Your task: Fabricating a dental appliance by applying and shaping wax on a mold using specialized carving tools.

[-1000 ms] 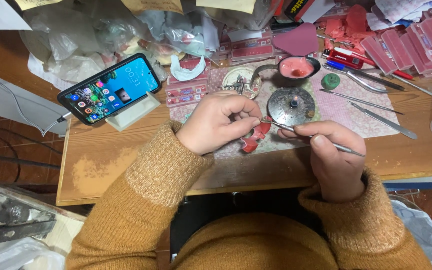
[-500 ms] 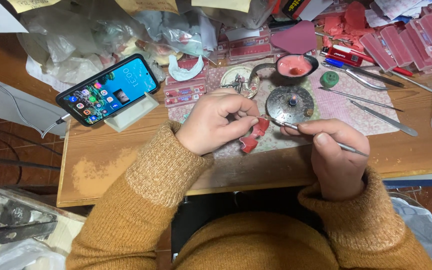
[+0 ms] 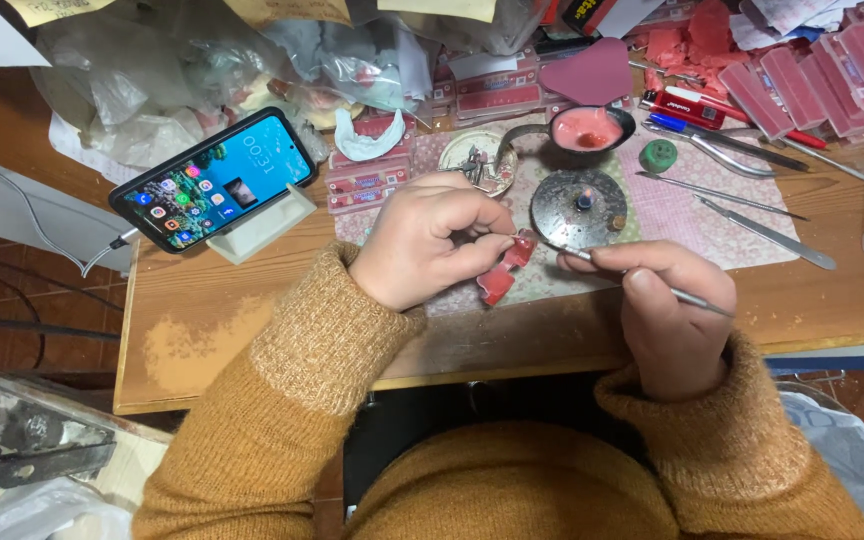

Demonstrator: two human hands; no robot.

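**Steadily, we hold the pink piece up to the tool's tip**

Broadly, we sit at a wooden table (image 3: pixel 252 320) whose far half is heaped with clear plastic bags (image 3: pixel 152 70), pink boxes (image 3: pixel 832 70) and scraps, so the near edge is the only room left for working; that seems to be why both forearms in mustard sleeves come in low and rest close to the rim. A phone (image 3: pixel 214 180) leans on a pale stand (image 3: pixel 262 225) to our left, screen tilted toward us, within a glance but well apart from the work. A patterned pink mat (image 3: pixel 692 205) covers the middle of the bench, probably to catch crumbs of wax, and several long metal instruments (image 3: pixel 752 215) lie on it to the right, handles toward our working hand.

Nearer in, a round dark metal dish (image 3: pixel 582 205) with a small flame-like stub at its centre sits just beyond the hands, and a small bowl of pink material (image 3: pixel 587 128) stands behind it (both close enough to dip a tool without shifting).

Our left hand (image 3: pixel 432 245) is closed around a small red-pink wax piece (image 3: pixel 507 270), fingers curled over it and thumb pressing, holding it just above the mat. Our right hand (image 3: pixel 667 320) pinches a thin metal tool (image 3: pixel 612 268) pen-fashion, its tip meeting the piece.
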